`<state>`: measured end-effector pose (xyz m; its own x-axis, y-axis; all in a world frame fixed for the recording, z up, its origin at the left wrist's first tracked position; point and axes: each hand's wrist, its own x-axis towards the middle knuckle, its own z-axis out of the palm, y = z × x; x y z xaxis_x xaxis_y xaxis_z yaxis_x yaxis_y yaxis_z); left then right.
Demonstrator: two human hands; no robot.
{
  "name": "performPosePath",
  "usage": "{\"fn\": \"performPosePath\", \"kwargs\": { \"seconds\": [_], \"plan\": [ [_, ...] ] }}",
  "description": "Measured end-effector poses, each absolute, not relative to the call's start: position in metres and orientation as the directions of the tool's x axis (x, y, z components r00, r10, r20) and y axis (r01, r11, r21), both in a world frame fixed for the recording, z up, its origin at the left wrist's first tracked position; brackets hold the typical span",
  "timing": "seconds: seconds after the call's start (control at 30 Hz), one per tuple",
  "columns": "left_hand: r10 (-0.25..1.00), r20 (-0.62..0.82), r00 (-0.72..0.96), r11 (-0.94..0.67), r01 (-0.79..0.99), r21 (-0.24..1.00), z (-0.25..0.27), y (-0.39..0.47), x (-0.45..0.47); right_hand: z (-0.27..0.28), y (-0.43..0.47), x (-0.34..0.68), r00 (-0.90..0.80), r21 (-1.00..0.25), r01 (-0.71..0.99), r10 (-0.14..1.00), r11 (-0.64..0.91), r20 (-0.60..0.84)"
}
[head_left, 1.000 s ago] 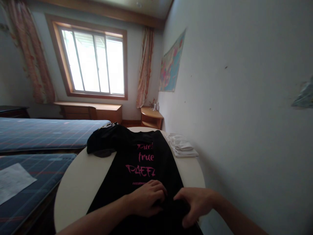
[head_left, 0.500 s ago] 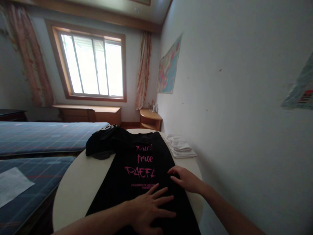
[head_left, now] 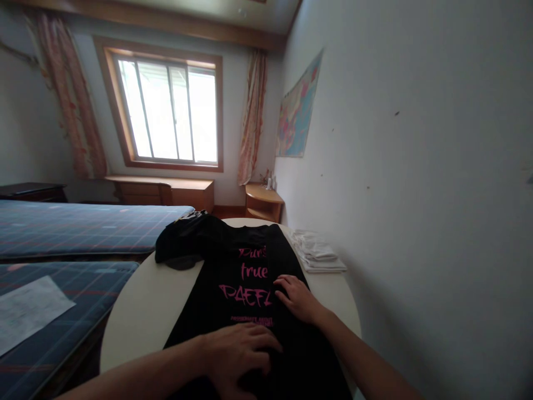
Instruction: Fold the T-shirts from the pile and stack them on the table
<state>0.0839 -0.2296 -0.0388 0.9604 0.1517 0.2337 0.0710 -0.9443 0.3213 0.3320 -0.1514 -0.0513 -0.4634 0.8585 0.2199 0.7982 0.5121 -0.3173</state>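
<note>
A black T-shirt (head_left: 204, 308) with pink lettering lies on a round cream table (head_left: 129, 328). Its right side is folded inward over part of the print, and its left sleeve is spread toward the far left. My left hand (head_left: 241, 355) rests palm down on the lower part of the shirt, below the print, fingers apart and slightly bent. On the folded strip, beside the lettering, lies my right hand (head_left: 297, 297) with its fingers loosely spread. Neither hand grips the fabric visibly. The shirt's near end runs out of the picture.
A stack of folded white cloth (head_left: 318, 255) lies at the table's right edge, near the wall (head_left: 416, 222). At left are blue plaid mattresses (head_left: 83, 230) with a sheet of paper (head_left: 35, 311). Beyond stand a desk (head_left: 187, 191) and a corner shelf (head_left: 264, 194).
My right hand has shifted left onto the folded strip, nearer the lettering. My left hand has moved slightly left and nearer, its fingers now more bent. The view has turned a little left.
</note>
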Motion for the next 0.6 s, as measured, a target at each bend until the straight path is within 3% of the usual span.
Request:
{"fn": "performPosePath", "kwargs": {
  "seconds": [0.13, 0.3, 0.6],
  "plan": [
    [0.256, 0.235, 0.938, -0.91, 0.151, 0.387, -0.042, -0.231, 0.068, -0.054, -0.148, 0.336, -0.465, -0.33, 0.782, 0.848, 0.528, 0.255],
    [0.3, 0.193, 0.934, -0.865, 0.181, 0.467, -0.045, -0.247, 0.077, -0.051, -0.145, 0.339, -0.48, -0.31, 0.778, 0.835, 0.547, 0.268],
    [0.291, 0.171, 0.941, -0.892, 0.203, 0.403, -0.055, -0.247, 0.093, -0.043, -0.136, 0.332, -0.444, -0.237, 0.827, 0.852, 0.509, 0.278]
  ]
}}
